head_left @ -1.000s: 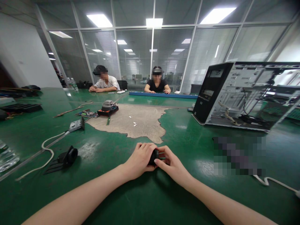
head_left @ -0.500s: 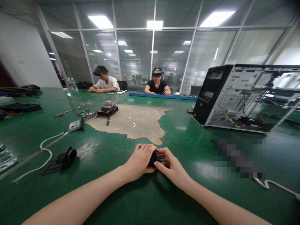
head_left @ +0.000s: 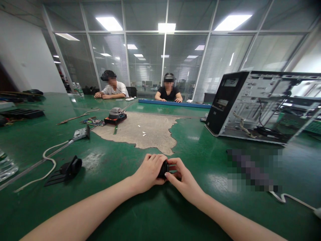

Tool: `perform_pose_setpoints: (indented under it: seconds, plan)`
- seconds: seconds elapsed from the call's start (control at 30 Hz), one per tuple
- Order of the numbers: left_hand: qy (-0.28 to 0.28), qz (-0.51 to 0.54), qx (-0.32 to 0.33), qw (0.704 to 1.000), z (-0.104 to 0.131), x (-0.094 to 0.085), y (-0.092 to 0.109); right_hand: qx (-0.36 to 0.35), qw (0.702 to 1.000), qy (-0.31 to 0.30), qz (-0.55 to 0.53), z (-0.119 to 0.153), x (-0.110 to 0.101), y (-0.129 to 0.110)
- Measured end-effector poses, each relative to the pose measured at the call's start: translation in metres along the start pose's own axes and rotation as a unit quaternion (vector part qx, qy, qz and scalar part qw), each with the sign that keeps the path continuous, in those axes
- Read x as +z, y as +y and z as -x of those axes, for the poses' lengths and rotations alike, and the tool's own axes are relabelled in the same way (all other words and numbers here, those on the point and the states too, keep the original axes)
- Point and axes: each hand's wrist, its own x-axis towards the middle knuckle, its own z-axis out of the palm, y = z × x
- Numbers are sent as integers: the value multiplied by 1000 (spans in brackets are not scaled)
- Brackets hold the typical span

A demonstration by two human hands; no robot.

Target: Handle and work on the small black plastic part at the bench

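A small black object (head_left: 163, 169) is between my two hands, low over the green tabletop (head_left: 140, 214). Most of it lies hidden behind fingers, so its kind does not show. My left hand (head_left: 149, 172) wraps over its left side and top, fingers closed round it. From the right, my right hand (head_left: 182, 177) holds the same object, thumb at its near edge and curved fingers at its far side. Just beyond my hands lies a worn tan patch (head_left: 150, 135) with small white scraps on it.
An open computer case (head_left: 225, 103) stands at right, near a blurred dark strip with a white cable (head_left: 278, 197). Left are a black plastic part (head_left: 70, 169), a metal bracket (head_left: 81, 133), a pale cable (head_left: 54, 164) and a heatsink fan (head_left: 115, 115). Two people sit across the table.
Both hands keep their hold on the black object and have barely moved. The whole view has shifted very slightly.
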Motion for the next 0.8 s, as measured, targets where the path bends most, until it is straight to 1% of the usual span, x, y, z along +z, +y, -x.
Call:
perform_pose_setpoints:
  seconds: [0.07,0.13,0.33,0.4,0.5,0.63,0.8]
  plan:
    - [0,0,1,1000,0,-1,0,-26,999,8,30,1,-1,-1]
    - [2,0,3,1000,0,-1,0,-33,999,15,37,1,-1,-1]
    - [16,3,5,1000,0,1,0,35,998,7,-47,-2,-1,3]
    - [18,3,3,1000,0,2,0,50,997,3,-57,-3,-1,4]
    - [15,7,3,1000,0,2,-1,39,999,-13,-27,-2,-2,2]
    - [10,-1,10,1000,1,1,-1,-2,1000,4,25,0,-3,-1]
    - [14,-3,10,1000,1,2,-1,27,999,2,-33,-2,-2,2]
